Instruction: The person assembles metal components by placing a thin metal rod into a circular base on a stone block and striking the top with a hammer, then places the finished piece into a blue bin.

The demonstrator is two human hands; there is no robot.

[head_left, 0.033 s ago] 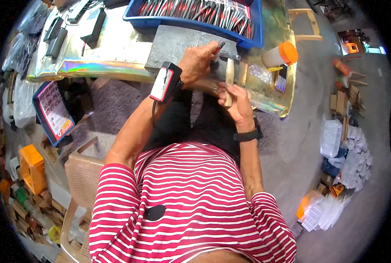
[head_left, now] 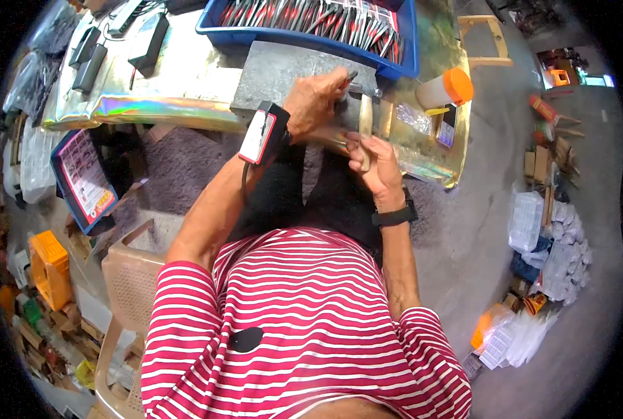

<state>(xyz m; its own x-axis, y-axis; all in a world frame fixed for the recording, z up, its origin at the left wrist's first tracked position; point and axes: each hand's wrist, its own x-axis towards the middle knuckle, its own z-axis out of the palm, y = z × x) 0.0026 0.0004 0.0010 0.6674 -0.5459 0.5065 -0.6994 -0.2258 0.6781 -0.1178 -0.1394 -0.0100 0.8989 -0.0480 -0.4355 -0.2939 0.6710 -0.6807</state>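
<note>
My left hand (head_left: 313,101) is closed over a metal block (head_left: 273,70) on the table. A small black-and-red tool (head_left: 352,77) pokes out past its fingers; the rest is hidden, so its exact kind is unclear. My right hand (head_left: 378,160) grips a hammer (head_left: 366,119) low on its pale wooden handle. The hammer's dark metal head lies just right of my left fingertips, above the block's right part. Behind the block, a blue tray (head_left: 415,42) holds many slim tools (head_left: 311,17) with black and red parts, packed in a row.
An orange-lidded jar (head_left: 437,91), a clear plastic bag (head_left: 413,117) and a phone-like device (head_left: 447,129) sit on the table's right. Black power adapters (head_left: 150,42) lie at left. A beige plastic chair (head_left: 133,279) stands at lower left, near an orange crate (head_left: 49,269).
</note>
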